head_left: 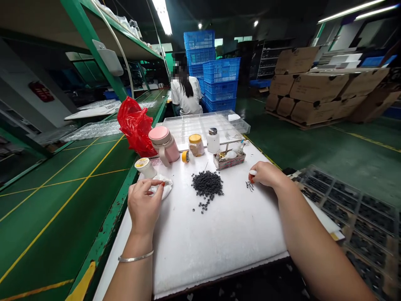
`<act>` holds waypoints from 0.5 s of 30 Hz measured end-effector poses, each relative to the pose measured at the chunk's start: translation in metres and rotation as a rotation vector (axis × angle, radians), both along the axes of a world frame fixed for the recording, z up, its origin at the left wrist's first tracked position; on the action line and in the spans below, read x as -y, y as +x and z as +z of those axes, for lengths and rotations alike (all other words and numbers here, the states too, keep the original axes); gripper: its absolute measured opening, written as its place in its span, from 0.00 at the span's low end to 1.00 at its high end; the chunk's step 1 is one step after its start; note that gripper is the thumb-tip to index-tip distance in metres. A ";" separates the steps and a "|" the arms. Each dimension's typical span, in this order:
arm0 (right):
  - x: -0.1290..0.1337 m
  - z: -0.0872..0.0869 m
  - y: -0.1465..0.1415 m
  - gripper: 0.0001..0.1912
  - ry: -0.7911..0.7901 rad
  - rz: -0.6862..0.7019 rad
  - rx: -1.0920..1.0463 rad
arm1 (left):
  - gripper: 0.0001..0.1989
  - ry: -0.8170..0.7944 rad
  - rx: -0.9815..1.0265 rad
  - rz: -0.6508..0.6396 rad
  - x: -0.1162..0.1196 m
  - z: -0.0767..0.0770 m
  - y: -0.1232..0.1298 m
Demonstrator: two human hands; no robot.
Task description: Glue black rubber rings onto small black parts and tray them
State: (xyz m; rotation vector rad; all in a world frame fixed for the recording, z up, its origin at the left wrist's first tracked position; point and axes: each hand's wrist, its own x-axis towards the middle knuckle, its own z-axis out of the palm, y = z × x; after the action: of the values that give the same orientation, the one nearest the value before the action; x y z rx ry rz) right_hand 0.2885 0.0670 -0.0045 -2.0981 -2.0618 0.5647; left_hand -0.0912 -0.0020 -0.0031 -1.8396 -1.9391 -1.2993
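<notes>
My left hand (145,202) is at the left of the white tabletop (216,238), thumb and forefinger pinched together beside a crumpled white cloth (166,190); anything between the fingertips is too small to make out. My right hand (265,174) reaches the right side, its fingers closed at a small bunch of thin dark pins (249,186). Something small and white shows at those fingers, but what they grip is unclear. Between the hands lies a heap of small black ring-like parts (207,183), with several loose ones in front.
Behind the heap stand a pink mug (167,146), a yellow-lidded jar (196,145), a clear bottle (213,142) and a small box (230,161). A red bag (136,127) is back left. Compartment trays (354,213) are at right. A person (187,94) sits ahead.
</notes>
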 end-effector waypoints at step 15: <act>0.000 -0.002 0.004 0.09 0.023 -0.040 0.025 | 0.05 -0.574 0.035 -0.649 0.012 -0.013 0.044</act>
State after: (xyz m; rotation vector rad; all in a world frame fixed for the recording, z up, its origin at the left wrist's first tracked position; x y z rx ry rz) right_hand 0.2929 0.0674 -0.0065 -2.1396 -2.0240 0.5095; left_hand -0.0477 -0.0137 -0.0160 -2.9206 -1.9417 -0.9423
